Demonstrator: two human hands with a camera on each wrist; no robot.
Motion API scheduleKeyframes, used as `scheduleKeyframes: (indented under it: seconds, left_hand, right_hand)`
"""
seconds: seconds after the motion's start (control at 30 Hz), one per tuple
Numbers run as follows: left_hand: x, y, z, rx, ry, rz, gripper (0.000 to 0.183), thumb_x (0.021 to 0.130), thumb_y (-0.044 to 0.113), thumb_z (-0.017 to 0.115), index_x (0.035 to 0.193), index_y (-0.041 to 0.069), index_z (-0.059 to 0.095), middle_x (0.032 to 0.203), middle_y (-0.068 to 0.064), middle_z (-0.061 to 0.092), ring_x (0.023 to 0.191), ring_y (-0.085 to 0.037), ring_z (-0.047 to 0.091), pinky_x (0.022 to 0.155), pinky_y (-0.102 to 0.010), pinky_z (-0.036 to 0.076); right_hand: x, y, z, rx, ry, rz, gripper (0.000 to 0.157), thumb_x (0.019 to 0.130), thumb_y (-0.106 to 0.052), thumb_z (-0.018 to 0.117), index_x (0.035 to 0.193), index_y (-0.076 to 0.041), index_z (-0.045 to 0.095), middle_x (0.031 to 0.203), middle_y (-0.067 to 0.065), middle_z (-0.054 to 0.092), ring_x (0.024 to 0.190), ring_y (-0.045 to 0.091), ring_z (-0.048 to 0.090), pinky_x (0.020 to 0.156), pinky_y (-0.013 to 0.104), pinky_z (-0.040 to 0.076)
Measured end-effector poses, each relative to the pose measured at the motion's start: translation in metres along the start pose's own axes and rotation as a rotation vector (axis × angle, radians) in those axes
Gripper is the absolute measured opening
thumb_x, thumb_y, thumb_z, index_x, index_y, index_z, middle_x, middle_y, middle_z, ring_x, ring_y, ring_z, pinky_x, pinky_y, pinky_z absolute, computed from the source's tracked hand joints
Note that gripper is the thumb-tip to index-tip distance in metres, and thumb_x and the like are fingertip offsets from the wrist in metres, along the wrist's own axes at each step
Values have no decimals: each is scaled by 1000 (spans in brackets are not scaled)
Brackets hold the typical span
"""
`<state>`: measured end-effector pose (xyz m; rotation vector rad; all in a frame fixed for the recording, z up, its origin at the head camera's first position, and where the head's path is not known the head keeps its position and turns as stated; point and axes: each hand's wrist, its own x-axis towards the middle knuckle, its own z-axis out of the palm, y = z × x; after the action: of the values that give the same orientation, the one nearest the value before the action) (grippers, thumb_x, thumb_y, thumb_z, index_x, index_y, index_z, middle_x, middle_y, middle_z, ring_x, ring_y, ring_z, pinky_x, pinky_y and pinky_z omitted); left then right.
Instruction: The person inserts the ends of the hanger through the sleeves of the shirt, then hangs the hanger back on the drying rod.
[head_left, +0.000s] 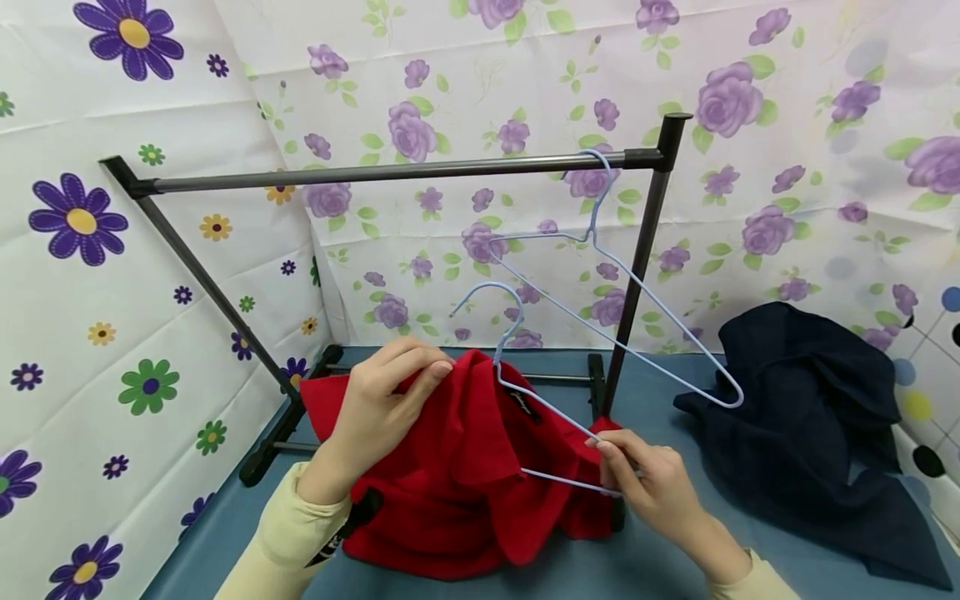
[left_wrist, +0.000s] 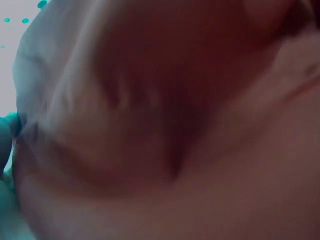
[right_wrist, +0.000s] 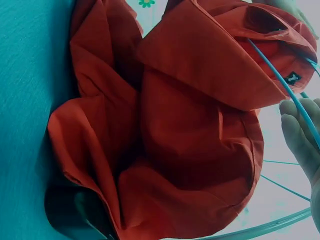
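Note:
In the head view, a red collared garment [head_left: 465, 517] bunches over the table, its neck opening turned toward the right. My left hand [head_left: 386, 404] pinches its collar near the top. A light blue clothes hanger [head_left: 551, 407] is partly inside the neck opening, its hook standing up free beside the collar. My right hand [head_left: 652, 479] grips this hanger by its right end. The right wrist view shows the hanger [right_wrist: 280, 75] entering the red collar next to a dark label, with my right hand [right_wrist: 302, 130] at the edge. Cloth blurs and fills the left wrist view.
Behind my hands stands a black clothes rack [head_left: 390, 172]. A second blue hanger [head_left: 660, 304] hangs from the right end of its bar. Dark navy cloth [head_left: 802, 425] lies crumpled on the blue table [head_left: 645, 567] at the right. Flowered sheets [head_left: 450, 75] close off the back and sides.

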<state>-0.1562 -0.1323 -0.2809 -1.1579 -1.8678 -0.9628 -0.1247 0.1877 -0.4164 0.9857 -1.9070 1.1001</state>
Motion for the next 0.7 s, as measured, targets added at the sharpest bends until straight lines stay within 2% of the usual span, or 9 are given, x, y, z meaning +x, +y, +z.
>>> scheduleKeyframes:
  seconds: [0.13,0.27,0.5,0.6,0.7]
  left_hand:
    - [-1,0,10,4,28,-6,26,104,29,58,99,8,72,94,-3,67,86,-17,63,77,-22,49]
    - [-3,-3,9,32,28,-17,27,105,31,56,107,7,70,100,-4,67,91,-19,63,82,-23,49]
    - [-3,-15,-18,142,47,-87,37,104,35,57,121,3,67,115,-9,68,108,-24,63,100,-27,45]
    - [-4,-24,-34,203,70,-130,32,103,29,60,123,5,67,117,-9,68,111,-25,62,102,-30,44]
    - [-6,-35,-49,246,58,-181,26,101,18,64,124,7,68,118,-9,67,112,-27,61,100,-35,45]
  right_hand:
    - [0,-1,1,8,0,-1,11,103,-11,58,108,-4,66,69,-6,58,54,-3,48,50,11,43]
    - [-2,0,3,11,10,-3,16,105,-15,56,107,-3,65,68,-5,58,54,-3,49,49,11,44]
    - [-3,4,4,-4,88,-39,25,107,-19,50,101,1,64,66,-4,56,52,-1,46,47,11,41]
    - [-4,4,4,-1,94,-40,26,107,-19,50,102,2,64,67,-4,56,52,-1,45,48,11,41]
    - [-5,3,4,-2,96,-33,25,107,-19,50,101,2,64,67,-4,56,52,-1,46,48,11,42]
